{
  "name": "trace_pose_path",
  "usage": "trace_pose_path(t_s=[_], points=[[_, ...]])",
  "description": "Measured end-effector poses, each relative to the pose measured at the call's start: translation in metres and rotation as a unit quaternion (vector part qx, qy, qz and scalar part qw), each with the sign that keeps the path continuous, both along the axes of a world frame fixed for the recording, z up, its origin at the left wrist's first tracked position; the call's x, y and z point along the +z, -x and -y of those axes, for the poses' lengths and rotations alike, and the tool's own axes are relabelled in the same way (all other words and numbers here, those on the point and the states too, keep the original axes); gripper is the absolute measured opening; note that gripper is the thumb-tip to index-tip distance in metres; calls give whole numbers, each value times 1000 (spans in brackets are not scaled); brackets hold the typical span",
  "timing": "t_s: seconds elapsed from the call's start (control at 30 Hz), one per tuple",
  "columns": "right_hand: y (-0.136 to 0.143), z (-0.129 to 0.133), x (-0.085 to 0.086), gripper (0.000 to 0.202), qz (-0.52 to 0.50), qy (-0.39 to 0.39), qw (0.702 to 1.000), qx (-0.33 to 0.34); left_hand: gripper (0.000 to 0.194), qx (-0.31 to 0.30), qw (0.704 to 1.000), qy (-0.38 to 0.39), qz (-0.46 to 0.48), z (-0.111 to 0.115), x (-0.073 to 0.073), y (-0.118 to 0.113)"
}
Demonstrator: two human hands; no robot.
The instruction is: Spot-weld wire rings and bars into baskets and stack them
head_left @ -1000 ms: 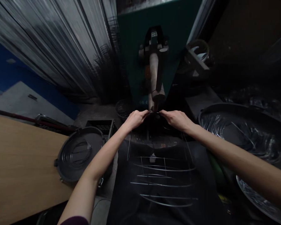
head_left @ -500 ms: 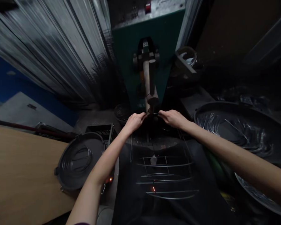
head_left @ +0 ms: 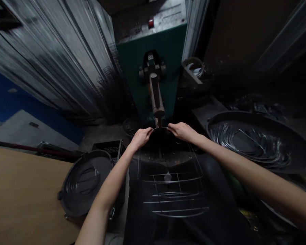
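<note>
My left hand (head_left: pixel 142 136) pinches the left end of a thin curved metal wire (head_left: pixel 160 128). At its other end my right hand (head_left: pixel 181 130) is closed on the same wire. Between the hands, the wire's middle sits at the lower tip of the rod-like arm (head_left: pixel 156 97) of a green machine (head_left: pixel 132 61). Below hangs a wire frame (head_left: pixel 177 179) with several cross wires, in front of the dark apron (head_left: pixel 168 228). Whether the frame is joined to the held wire is hard to tell in the dim light.
A round dark tray (head_left: pixel 73 200) with bent wires stands at the left beside a wooden board (head_left: pixel 22 194). At the right, a large dark tray (head_left: pixel 299 146) holds many curved wires. A black crate (head_left: pixel 109 146) lies behind the left tray.
The view has shifted, so the machine appears lower and further left. Orange sparks near the apron and left tray are gone. Both hands still hold the wire at the machine's tip.
</note>
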State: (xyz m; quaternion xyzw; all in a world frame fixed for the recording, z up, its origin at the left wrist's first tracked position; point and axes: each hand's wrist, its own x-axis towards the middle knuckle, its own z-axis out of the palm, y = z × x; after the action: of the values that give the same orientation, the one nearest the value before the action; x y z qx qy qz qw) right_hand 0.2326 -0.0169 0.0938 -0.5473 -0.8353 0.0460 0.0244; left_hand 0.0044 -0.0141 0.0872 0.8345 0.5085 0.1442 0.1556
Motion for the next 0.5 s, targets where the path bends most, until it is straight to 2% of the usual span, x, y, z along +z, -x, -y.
trace_pose_path(t_s=[0.27, 0.5], points=[[5, -1, 4, 35, -38, 7, 999, 5, 29, -4, 1000, 1, 24, 1, 2, 6], [-27, 7, 8, 38, -135, 114, 984, 15, 30, 4, 1000, -5, 24, 1, -1, 3]])
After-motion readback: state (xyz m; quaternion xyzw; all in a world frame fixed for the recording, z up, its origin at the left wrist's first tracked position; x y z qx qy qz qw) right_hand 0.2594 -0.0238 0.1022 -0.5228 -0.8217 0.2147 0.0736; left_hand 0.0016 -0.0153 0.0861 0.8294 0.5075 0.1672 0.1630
